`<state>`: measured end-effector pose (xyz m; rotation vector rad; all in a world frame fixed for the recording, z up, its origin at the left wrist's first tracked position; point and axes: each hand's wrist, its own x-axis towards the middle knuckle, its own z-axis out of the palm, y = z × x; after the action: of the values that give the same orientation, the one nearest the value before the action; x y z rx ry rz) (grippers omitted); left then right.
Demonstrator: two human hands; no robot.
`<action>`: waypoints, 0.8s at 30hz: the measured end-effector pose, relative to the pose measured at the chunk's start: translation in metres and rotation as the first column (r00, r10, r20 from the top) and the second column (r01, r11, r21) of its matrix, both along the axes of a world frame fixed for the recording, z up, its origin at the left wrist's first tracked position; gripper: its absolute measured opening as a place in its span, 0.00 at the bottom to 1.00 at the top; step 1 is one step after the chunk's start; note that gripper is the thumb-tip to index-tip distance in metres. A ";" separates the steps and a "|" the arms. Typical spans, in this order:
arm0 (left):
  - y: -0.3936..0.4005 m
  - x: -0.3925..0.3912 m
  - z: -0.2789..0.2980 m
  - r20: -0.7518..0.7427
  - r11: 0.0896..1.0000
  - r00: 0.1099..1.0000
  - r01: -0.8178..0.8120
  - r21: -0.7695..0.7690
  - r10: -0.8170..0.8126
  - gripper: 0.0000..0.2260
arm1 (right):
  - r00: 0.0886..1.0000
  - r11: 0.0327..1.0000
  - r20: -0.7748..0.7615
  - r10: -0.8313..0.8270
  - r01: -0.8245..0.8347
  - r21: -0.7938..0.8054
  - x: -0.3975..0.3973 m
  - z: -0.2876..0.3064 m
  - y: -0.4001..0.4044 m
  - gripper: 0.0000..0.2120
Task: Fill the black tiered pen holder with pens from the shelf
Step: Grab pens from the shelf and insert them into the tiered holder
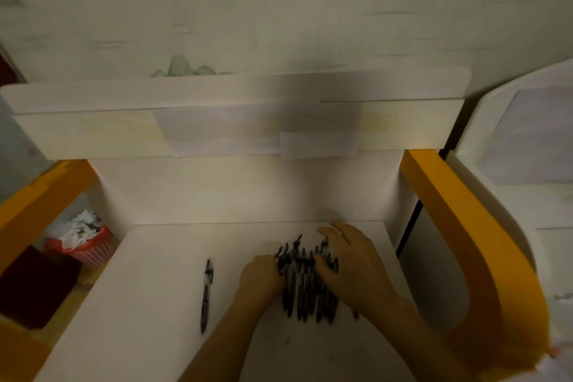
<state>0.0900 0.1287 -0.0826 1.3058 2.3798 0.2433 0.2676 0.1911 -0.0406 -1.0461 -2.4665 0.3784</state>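
1. A batch of dark pens (305, 281) lies side by side on the white shelf (155, 304), right of its middle, tips toward the back edge.
2. The left hand (262, 277) presses against the batch's left side, fingers curled in at the pens.
3. The right hand (350, 263) lies over the batch's right side, fingers bent down onto the pens; whether either hand truly grips them cannot be told in the blur.
4. One single pen (206, 296) lies apart, left of the batch, parallel to it.
5. Beyond the shelf's left edge, lower down, stands a red basket (90, 250) holding white scraps, with a dark red box (34, 285) beside it.
6. Orange rails (459, 220) flank the shelf on both sides.
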 end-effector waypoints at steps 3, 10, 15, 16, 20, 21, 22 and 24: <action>-0.004 -0.002 0.003 0.007 0.999 0.999 -0.035 0.022 0.035 0.10 | 1.000 1.000 -0.023 0.002 -0.002 0.020 0.000 0.005 -0.001 0.24; -0.005 -0.008 0.040 -0.008 0.982 0.999 -0.049 0.184 0.052 0.11 | 0.999 0.995 -0.042 -0.028 0.032 0.093 -0.007 0.026 -0.004 0.24; -0.007 -0.011 0.085 0.072 0.942 0.996 0.018 0.335 -0.044 0.10 | 0.997 0.984 -0.063 -0.052 0.062 0.169 -0.010 0.059 -0.011 0.24; -0.008 -0.012 0.095 0.099 0.930 0.993 0.029 0.367 -0.070 0.09 | 0.996 0.980 -0.073 -0.059 0.072 0.183 -0.010 0.066 -0.013 0.24; -0.010 -0.008 0.138 0.192 0.854 0.966 0.050 0.518 -0.173 0.09 | 0.990 0.955 -0.077 -0.118 0.134 0.265 -0.005 0.099 -0.020 0.25; -0.010 -0.006 0.148 0.203 0.832 0.957 0.063 0.551 -0.207 0.09 | 0.988 0.946 -0.077 -0.136 0.152 0.287 -0.002 0.108 -0.022 0.25; -0.011 -0.002 0.159 0.210 0.809 0.947 0.078 0.583 -0.242 0.10 | 0.985 0.936 -0.076 -0.158 0.173 0.306 0.002 0.117 -0.024 0.25; -0.012 0.006 0.179 0.210 0.761 0.926 0.113 0.639 -0.314 0.13 | 0.973 0.913 -0.074 -0.218 0.230 0.336 0.010 0.133 -0.028 0.26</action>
<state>0.0957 0.1167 0.0968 1.6566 1.9108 1.1523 0.2775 0.1627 0.0927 -1.1394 -2.2391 -0.1044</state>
